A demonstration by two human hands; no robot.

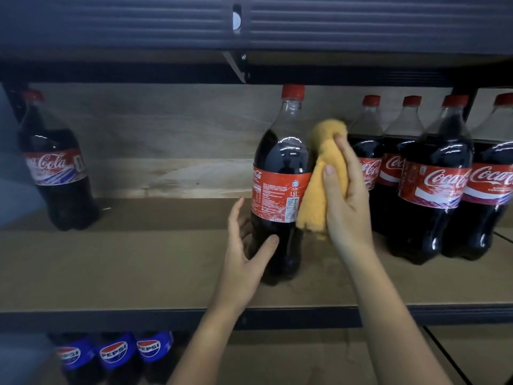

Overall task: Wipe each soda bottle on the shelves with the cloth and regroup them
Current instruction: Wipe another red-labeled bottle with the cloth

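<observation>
Far out to the left of my grip, a lone Coca-Cola bottle [57, 165] stands apart near the back board, and I judge it waits its turn. My left hand [244, 247] cups the base of the bottle I am wiping [280, 184], thumb across the dark front, fingers reaching round the far side; it steadies rather than clamps, so I would firm that hold before scrubbing, since a tall full bottle could tip from a sideways push. My right hand [344, 195] grips the orange cloth [323, 179] bunched in thumb and fingers, pressed against the bottle's right flank from shoulder to below the label. To do this well I would turn the bottle with the left hand while the cloth slides down, covering neck and cap too. The bottle stands upright on the brown shelf [138, 268], red cap on, dark cola inside, red label facing me. Just right of the cloth a cluster of like bottles [433, 179] stands packed together; there, I judge, this one belongs. Pepsi bottles [116, 354] sit below.
</observation>
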